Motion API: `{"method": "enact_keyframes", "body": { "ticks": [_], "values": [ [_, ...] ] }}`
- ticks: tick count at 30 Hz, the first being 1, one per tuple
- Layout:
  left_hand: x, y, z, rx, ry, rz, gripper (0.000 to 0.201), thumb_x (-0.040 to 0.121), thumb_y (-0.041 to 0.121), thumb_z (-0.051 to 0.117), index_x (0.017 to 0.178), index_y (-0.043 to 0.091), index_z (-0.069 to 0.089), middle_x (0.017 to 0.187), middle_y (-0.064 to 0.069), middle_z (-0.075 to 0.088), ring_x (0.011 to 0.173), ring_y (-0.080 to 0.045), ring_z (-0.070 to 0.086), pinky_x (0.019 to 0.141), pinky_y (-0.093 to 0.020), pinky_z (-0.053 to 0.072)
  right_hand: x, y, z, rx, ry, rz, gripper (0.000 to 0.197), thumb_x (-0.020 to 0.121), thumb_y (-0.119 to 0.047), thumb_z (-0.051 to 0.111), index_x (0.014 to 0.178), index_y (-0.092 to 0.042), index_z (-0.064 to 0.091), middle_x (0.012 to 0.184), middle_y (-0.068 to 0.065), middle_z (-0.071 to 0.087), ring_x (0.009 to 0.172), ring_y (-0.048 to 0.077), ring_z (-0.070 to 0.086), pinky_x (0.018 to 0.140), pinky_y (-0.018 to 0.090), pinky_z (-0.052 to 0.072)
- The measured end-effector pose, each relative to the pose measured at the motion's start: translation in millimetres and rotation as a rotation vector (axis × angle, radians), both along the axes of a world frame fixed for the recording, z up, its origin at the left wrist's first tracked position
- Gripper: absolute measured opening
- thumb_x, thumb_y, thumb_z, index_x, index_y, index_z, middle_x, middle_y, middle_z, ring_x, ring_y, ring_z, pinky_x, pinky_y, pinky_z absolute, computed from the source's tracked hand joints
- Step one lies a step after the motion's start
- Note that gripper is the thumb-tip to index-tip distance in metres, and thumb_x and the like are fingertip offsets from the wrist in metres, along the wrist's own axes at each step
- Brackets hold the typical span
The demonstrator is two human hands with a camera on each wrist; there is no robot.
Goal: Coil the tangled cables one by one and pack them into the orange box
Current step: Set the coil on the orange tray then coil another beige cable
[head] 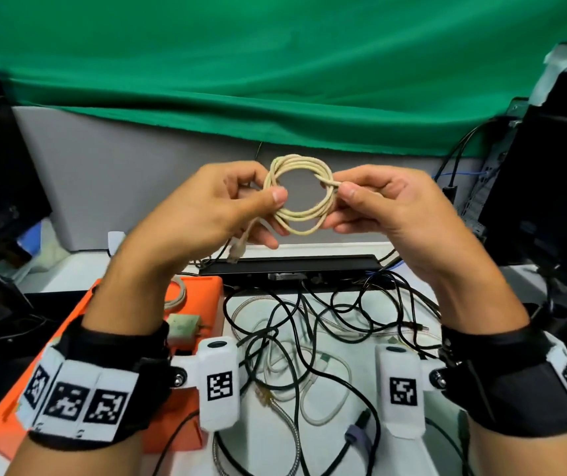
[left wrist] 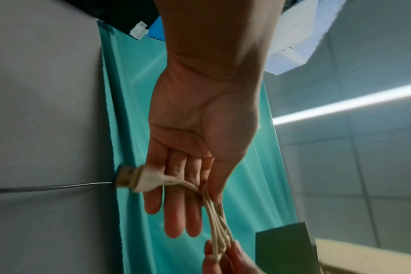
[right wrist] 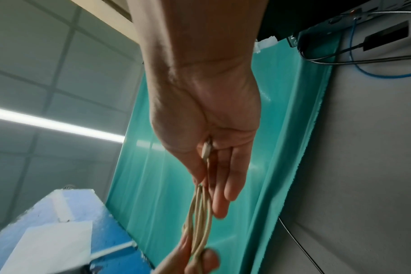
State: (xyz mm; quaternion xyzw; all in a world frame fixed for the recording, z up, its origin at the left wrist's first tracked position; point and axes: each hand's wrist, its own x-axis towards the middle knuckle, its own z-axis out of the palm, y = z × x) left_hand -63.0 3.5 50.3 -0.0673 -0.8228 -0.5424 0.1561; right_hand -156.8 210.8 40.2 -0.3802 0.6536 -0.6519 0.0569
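**Beige cable held as a coil above the tangle**

The beige cable (head: 298,195) is wound into a round, several-turn loop, matte and cord-like, held up in the air in front of the green cloth (head: 275,73). One end hangs below the loop with a flat USB plug (left wrist: 134,178) of the same pale colour; the other end lies across the right side of the coil and runs into the right palm.

Below, on the white table (head: 423,280), lies a heap of tangled cables (head: 309,341): thin black ones, a whitish one and a braided silver one. The orange box (head: 206,290) sits at the left of the heap, with a pale coiled cable and a small white adapter (head: 183,326) inside. A black bar (head: 292,264) lies across the far side of the table, and dark monitors stand at both edges.

The left hand (head: 206,207) pinches the coil's left side between thumb and forefinger, its other fingers nearly straight. The right hand (head: 388,204) pinches the right side, fingers loosely extended beneath. Both wrists wear black bands with printed markers.
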Motion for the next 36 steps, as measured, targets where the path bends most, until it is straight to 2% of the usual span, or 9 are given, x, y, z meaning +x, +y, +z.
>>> {"method": "enact_keyframes", "body": {
  "ticks": [5, 11, 15, 18, 22, 26, 28, 32, 36],
  "values": [
    [-7, 10, -3, 0.130, 0.014, 0.095, 0.011, 0.098, 0.018, 0.064, 0.095, 0.008, 0.060, 0.083, -0.010, 0.078, 0.071, -0.032, 0.076, 0.064, -0.038, 0.061, 3, -19, -9, -0.160, -0.158, -0.113, 0.009, 0.098, -0.015, 0.064, 0.103, -0.013, 0.070, 0.088, 0.007, 0.075, 0.076, 0.019, 0.070, 0.068, 0.029, 0.060],
    [-10, 15, -5, 0.192, 0.080, 0.091, 0.009, 0.100, 0.016, 0.061, 0.103, 0.007, 0.060, 0.089, -0.011, 0.078, 0.078, -0.035, 0.076, 0.068, -0.038, 0.062, 2, -22, -11, -0.178, -0.386, 0.029, 0.016, 0.099, -0.021, 0.058, 0.107, -0.012, 0.069, 0.103, 0.011, 0.077, 0.084, 0.023, 0.074, 0.076, 0.033, 0.062],
    [-16, 15, -9, 0.225, 0.193, 0.159, 0.007, 0.102, 0.014, 0.059, 0.101, 0.008, 0.062, 0.095, -0.011, 0.077, 0.079, -0.028, 0.077, 0.071, -0.041, 0.063, 0, -21, -12, -0.209, -0.505, 0.119, 0.019, 0.098, -0.015, 0.056, 0.115, -0.015, 0.065, 0.121, 0.018, 0.072, 0.109, 0.030, 0.072, 0.095, 0.040, 0.058],
    [-21, 20, -12, 0.268, 0.279, 0.178, 0.007, 0.102, 0.015, 0.059, 0.101, 0.011, 0.064, 0.093, -0.007, 0.079, 0.087, -0.023, 0.076, 0.080, -0.038, 0.061, 0, -24, -15, -0.192, -0.528, 0.146, 0.019, 0.098, -0.019, 0.057, 0.117, -0.021, 0.063, 0.122, 0.019, 0.071, 0.113, 0.036, 0.069, 0.103, 0.049, 0.051],
    [-25, 27, -15, 0.331, 0.322, 0.135, 0.011, 0.100, 0.013, 0.062, 0.106, 0.005, 0.066, 0.097, -0.008, 0.079, 0.094, -0.022, 0.076, 0.088, -0.032, 0.058, 2, -30, -17, -0.218, -0.557, 0.224, 0.022, 0.103, -0.020, 0.050, 0.121, -0.018, 0.063, 0.116, 0.020, 0.073, 0.108, 0.038, 0.071, 0.095, 0.046, 0.058],
    [-25, 26, -16, 0.484, 0.269, 0.046, 0.007, 0.100, 0.011, 0.060, 0.104, 0.006, 0.063, 0.103, -0.012, 0.078, 0.090, -0.024, 0.075, 0.081, -0.032, 0.057, 3, -30, -17, -0.171, -0.540, 0.235, 0.032, 0.103, -0.026, 0.048, 0.126, -0.009, 0.064, 0.114, 0.019, 0.074, 0.099, 0.027, 0.074, 0.088, 0.038, 0.061],
    [-26, 25, -16, 0.502, 0.248, 0.039, 0.009, 0.100, 0.012, 0.061, 0.105, 0.005, 0.062, 0.105, -0.013, 0.077, 0.090, -0.024, 0.074, 0.081, -0.031, 0.057, 3, -31, -19, -0.172, -0.525, 0.228, 0.030, 0.104, -0.025, 0.048, 0.121, -0.009, 0.066, 0.113, 0.017, 0.074, 0.101, 0.030, 0.073, 0.089, 0.038, 0.060],
    [-33, 23, -24, 0.321, 0.212, 0.208, 0.008, 0.097, 0.021, 0.066, 0.098, 0.013, 0.067, 0.102, -0.010, 0.077, 0.096, -0.026, 0.073, 0.082, -0.028, 0.055, 3, -37, -24, -0.168, -0.507, 0.125, 0.022, 0.105, -0.020, 0.050, 0.112, -0.009, 0.067, 0.101, 0.011, 0.077, 0.086, 0.029, 0.077, 0.066, 0.029, 0.061],
    [-33, 16, -28, -0.039, 0.099, 0.438, 0.026, 0.093, 0.040, 0.069, 0.113, 0.027, 0.062, 0.102, 0.009, 0.072, 0.096, -0.014, 0.067, 0.088, -0.036, 0.053, -6, -27, -24, -0.100, -0.391, -0.021, 0.017, 0.104, -0.017, 0.052, 0.108, -0.008, 0.067, 0.102, 0.015, 0.077, 0.082, 0.031, 0.077, 0.063, 0.029, 0.061]
  ]
}}
